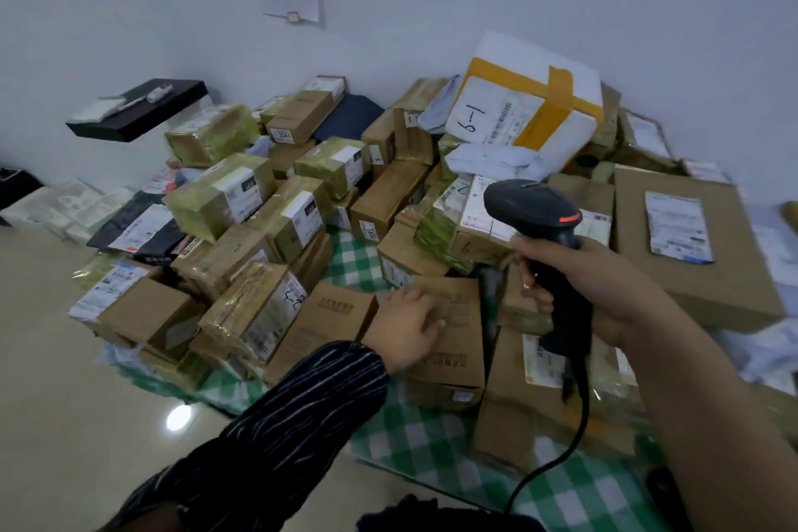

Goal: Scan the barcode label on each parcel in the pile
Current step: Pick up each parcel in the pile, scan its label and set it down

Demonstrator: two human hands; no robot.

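A big pile of cardboard parcels (302,203) lies on a green-and-white checked cloth (432,441) on the floor, many with white barcode labels. My right hand (578,285) grips a black corded barcode scanner (539,229), held upright above the parcels at centre right. My left hand (406,326) rests with straight fingers on top of a brown cardboard box (453,341) at the front of the pile. This box's visible top shows printed text but no white label.
A white foam box with yellow tape (527,108) tops the pile at the back. A large flat carton (691,255) lies at the right. A black shelf (138,108) juts from the wall at left. Bare tiled floor (86,423) lies at front left.
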